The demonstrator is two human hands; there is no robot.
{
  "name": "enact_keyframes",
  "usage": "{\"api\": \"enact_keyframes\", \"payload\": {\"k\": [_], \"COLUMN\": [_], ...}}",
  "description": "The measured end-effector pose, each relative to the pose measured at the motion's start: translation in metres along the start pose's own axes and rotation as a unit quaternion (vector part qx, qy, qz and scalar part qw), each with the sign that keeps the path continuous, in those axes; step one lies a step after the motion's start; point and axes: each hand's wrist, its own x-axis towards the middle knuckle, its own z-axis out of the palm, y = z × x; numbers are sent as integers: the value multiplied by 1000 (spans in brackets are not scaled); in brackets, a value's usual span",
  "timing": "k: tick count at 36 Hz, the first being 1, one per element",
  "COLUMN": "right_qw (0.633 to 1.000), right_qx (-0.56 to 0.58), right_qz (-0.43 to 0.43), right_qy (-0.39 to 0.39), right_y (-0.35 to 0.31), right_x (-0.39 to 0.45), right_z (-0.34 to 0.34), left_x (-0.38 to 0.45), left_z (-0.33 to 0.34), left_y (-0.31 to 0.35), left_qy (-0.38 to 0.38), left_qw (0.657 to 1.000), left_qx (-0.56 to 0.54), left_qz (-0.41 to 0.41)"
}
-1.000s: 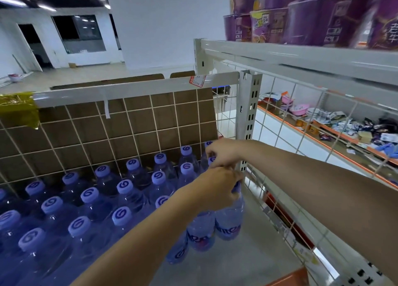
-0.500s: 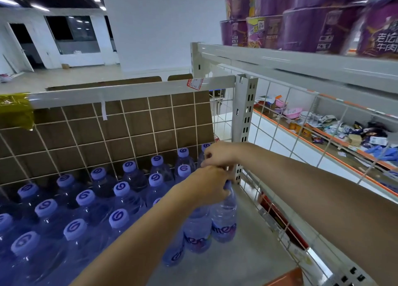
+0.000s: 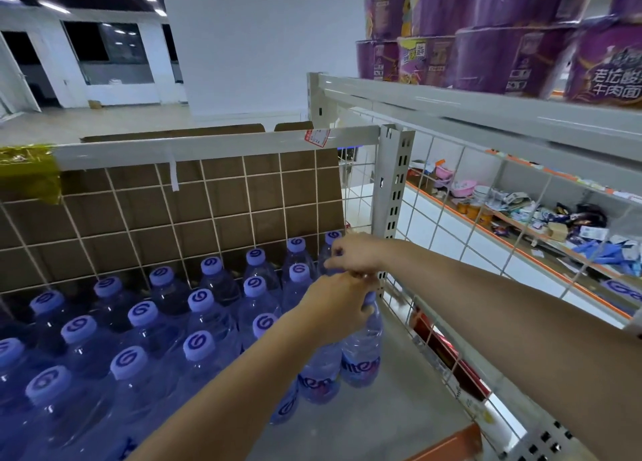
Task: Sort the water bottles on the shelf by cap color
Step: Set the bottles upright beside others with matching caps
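Note:
Several clear water bottles with pale purple caps stand in rows on the grey shelf, filling its left and middle. My left hand grips the tops of the rightmost front bottles, hiding their caps. My right hand reaches in from the right just behind it, fingers curled at the neck of a back-row bottle near the corner post; what it pinches is hidden.
A wire grid backed by brown cardboard closes the shelf's rear. A wire side panel and perforated post bound the right. Purple noodle tubs sit on the shelf above. A cluttered shelf lies beyond.
Both hands have stayed on the bottle tops at the right end of the rows. The view has shifted slightly; nothing else visibly moved.

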Motion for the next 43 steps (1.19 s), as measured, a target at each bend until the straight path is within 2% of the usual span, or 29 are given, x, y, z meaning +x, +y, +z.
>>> {"api": "enact_keyframes", "payload": {"k": [11,18,23,29,34,43], "right_qw": [996,987,990,987,979,972], "right_qx": [57,6,-8,10,32,58], "right_qz": [25,35,28,36,53,7], "right_qy": [69,157,138,156,192,227], "right_y": [-2,-9,-13,-15,-18,-42], "right_x": [-25,-39,-50,-65,-76,-88], "right_z": [1,1,0,0,0,3], "left_x": [-22,-33,-39,-52,-70,-114], "left_z": [-2,-3,-3,-28,-57,-84], "left_y": [-8,-7,-12,-22,-38,-59], "left_qy": [31,79,80,81,91,99], "left_qw": [999,995,994,996,993,985], "left_qx": [5,21,35,43,-6,-17], "left_qz": [34,59,62,-1,-68,-139]}}
